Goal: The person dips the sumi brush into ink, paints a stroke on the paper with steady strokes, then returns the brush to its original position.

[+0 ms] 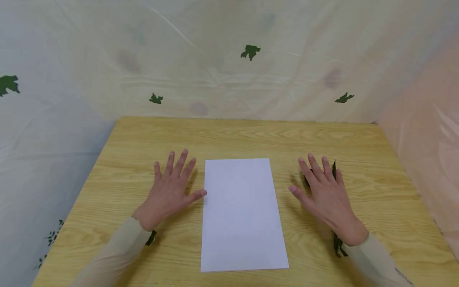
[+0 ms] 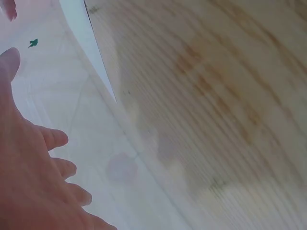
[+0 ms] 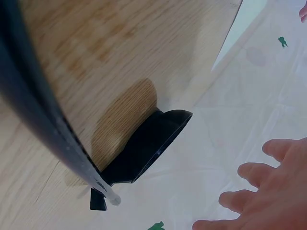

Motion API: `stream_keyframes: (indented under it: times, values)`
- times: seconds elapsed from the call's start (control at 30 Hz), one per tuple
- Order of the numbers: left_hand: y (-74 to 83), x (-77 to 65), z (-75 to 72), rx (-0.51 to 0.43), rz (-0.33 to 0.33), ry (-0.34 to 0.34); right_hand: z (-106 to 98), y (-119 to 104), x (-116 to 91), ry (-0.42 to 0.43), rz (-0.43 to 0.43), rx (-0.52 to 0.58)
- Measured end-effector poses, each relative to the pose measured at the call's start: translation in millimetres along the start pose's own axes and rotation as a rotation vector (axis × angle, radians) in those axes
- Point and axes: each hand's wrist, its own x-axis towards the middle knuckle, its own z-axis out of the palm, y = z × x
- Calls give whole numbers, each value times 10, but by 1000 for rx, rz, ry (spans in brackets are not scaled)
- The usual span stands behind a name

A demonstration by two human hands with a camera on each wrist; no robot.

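Observation:
A blank white sheet of paper lies upright on the wooden table between both hands. My left hand is spread palm down at its left, the thumb tip at the paper's left edge; whether it touches cannot be told. To the right of the sheet, my right hand is spread over a black object, which it mostly hides. In the right wrist view that black object shows a cupped dark piece and a long curved dark bar. Both hands appear raised above the table, with fingers apart and holding nothing.
The wood-grain table reaches back to a pale hanging sheet with green leaf-like marks. More pale sheeting hangs along the left and right sides. A small black strip shows by the left cuff.

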Motion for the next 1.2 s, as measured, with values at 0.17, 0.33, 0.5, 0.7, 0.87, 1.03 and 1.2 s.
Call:
stream_keyframes:
  times: [0.17,0.33,0.5,0.7,0.87,1.03,1.2]
  values:
    - [32,-4,-4,-11,16,-1,-1,0,-15,1,-1,10]
    - [69,1,-1,-23,54,7,-11,8,-34,9,1,18]
    - [112,10,36,-6,114,16,-40,33,-64,7,9,21]
    - [169,-7,75,-28,164,-30,-64,77,-101,9,13,13]
    - [212,-61,113,-56,201,-73,-77,105,-143,3,22,11]
    - [248,-112,141,-64,231,-106,-93,142,-183,1,29,5]
    - [265,-136,167,-73,252,-134,-107,200,-224,0,40,9]
